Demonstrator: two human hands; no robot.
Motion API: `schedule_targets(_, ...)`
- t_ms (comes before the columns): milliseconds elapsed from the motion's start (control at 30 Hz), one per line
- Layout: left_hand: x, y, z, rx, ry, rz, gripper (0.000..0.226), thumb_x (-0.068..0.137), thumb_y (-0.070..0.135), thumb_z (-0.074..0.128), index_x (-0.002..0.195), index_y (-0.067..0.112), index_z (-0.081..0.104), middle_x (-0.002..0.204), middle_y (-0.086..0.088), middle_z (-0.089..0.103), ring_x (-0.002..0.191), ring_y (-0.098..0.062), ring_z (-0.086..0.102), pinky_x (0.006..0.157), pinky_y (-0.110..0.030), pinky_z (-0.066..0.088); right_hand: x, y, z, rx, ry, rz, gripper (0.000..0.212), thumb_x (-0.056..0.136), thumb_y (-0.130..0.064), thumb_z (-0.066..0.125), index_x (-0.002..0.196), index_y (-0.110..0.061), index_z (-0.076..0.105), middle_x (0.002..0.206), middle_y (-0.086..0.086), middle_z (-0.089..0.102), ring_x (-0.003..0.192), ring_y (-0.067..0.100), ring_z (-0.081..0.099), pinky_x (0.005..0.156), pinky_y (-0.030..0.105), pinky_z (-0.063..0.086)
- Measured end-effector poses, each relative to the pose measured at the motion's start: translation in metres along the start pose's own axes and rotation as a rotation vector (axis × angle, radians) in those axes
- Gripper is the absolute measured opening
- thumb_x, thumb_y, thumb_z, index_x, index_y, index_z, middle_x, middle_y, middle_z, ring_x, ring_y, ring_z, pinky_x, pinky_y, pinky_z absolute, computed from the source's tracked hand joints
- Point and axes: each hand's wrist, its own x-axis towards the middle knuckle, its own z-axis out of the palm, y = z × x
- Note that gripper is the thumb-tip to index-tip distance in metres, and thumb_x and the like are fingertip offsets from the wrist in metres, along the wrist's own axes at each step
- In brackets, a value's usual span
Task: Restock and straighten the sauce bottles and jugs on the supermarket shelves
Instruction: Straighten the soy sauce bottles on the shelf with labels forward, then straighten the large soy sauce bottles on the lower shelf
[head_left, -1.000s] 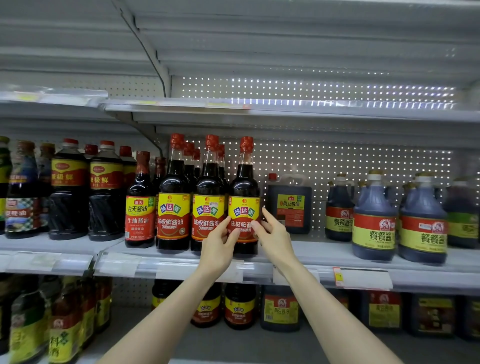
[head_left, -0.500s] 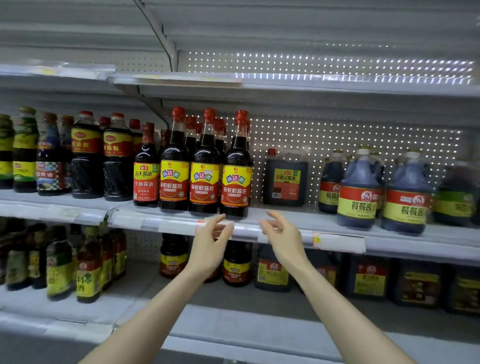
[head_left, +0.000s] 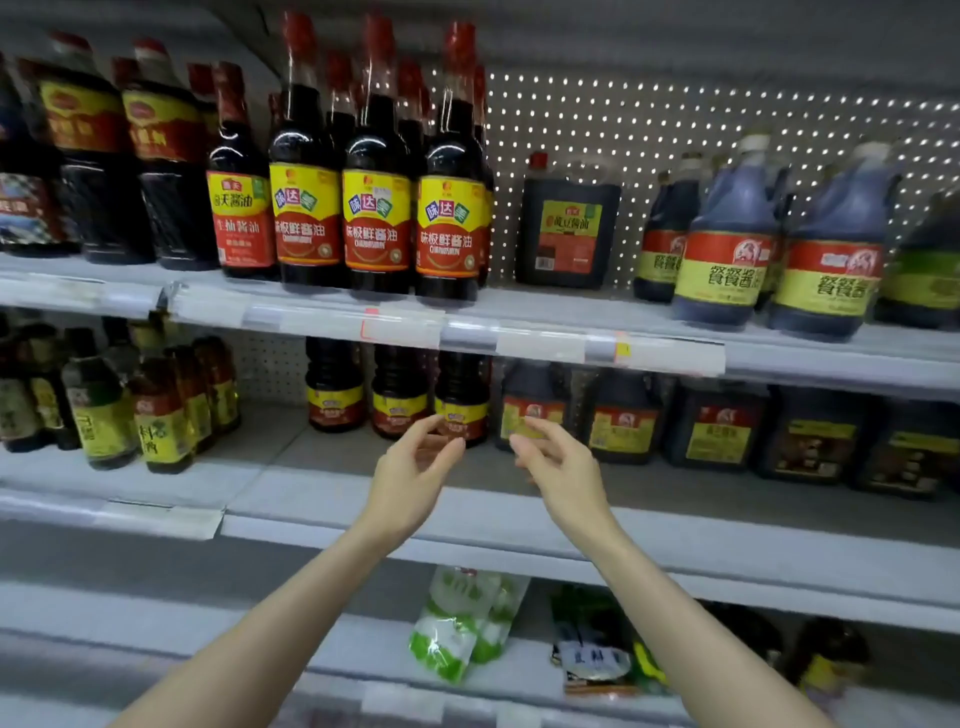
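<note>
Pegboard back wall (head_left: 675, 119): white, perforated, running behind all tiers.

Upper shelf (head_left: 571, 306): carrying jugs at the right and tall bottles at the centre and left. A price strip is running along its front edge.

Middle shelf (head_left: 311, 483): carrying stock set well back, with bare front boards showing.

Bottom shelf (head_left: 363, 639): holding green packets (head_left: 452, 623), which are lying tilted.

Round jugs (head_left: 727, 249): two are standing at the front right of the upper shelf, touching side by side, with red-and-yellow labels facing out. More are standing behind them.

Square jug (head_left: 569, 223): standing alone against the back wall, well behind the front row.

Lower jugs (head_left: 623, 421): lining up in a row at the right of the middle shelf.

Tall bottles (head_left: 376, 218): three are standing upright at the upper shelf's front edge, shoulder to shoulder, yellow-and-red labels forward.

Red-label bottle (head_left: 241, 208): standing just left of that trio.

Squat bottles (head_left: 400, 400): three are standing in a row at the centre of the middle shelf, directly under the trio.

Left hand (head_left: 415, 467): reaching toward the middle shelf, fingers loosely spread, holding nothing. Its fingertips are overlapping the rightmost squat bottle; contact cannot be told through the blur.

Right hand (head_left: 558, 462): reaching alongside, palm facing the left hand, fingers relaxed and apart, holding nothing, in front of the leftmost lower jug.
</note>
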Motion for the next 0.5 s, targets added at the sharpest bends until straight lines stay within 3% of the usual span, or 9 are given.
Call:
schedule_targets(133, -0.019, -0.056, 0.014, 0.022, -0.061, -0.099, 0.04, 0.094, 0.027, 0.059, 0.132, 0.021, 0.05, 0.107, 0.004, 0.063, 0.098, -0.007, 0.06, 0.071, -0.005, 0.044, -0.017, 0.053, 0.018, 0.032, -0.065, 0.129, 0.038, 0.094, -0.032, 0.06, 0.13, -0.025, 0.053, 0.106, -0.002, 0.067, 0.098, 0.008, 0.063, 0.081, 0.02, 0.051)
schedule_targets(267, -0.051, -0.131, 0.027, 0.009, -0.106, -0.212, 0.038, 0.092, 0.02, 0.062, 0.129, 0.018, 0.054, 0.105, 0.0, 0.065, 0.089, 0.004, 0.061, 0.076, -0.007, 0.047, -0.044, 0.125, 0.044, 0.033, -0.084, 0.248, 0.033, 0.094, -0.025, 0.061, 0.127, -0.02, 0.056, 0.1, -0.004, 0.066, 0.09, 0.006, 0.063, 0.074, 0.011, 0.048)
schedule_targets(367, -0.076, -0.191, 0.038, 0.03, -0.139, -0.304, 0.033, 0.092, 0.015, 0.062, 0.124, 0.015, 0.055, 0.091, 0.009, 0.063, 0.078, 0.012, 0.06, 0.068, -0.001, 0.042, -0.07, 0.184, 0.069, 0.02, -0.106, 0.35, 0.034, 0.094, -0.022, 0.061, 0.127, -0.017, 0.056, 0.098, -0.005, 0.066, 0.091, 0.011, 0.063, 0.072, 0.011, 0.048)
schedule_targets(500, -0.112, -0.266, 0.05, 0.019, -0.206, -0.428, 0.038, 0.092, 0.016, 0.063, 0.129, 0.013, 0.055, 0.092, 0.009, 0.064, 0.078, 0.01, 0.06, 0.075, -0.007, 0.046, -0.106, 0.255, 0.098, -0.007, -0.115, 0.457, 0.033, 0.093, -0.023, 0.062, 0.125, -0.017, 0.057, 0.089, -0.007, 0.066, 0.08, 0.002, 0.063, 0.071, 0.015, 0.049)
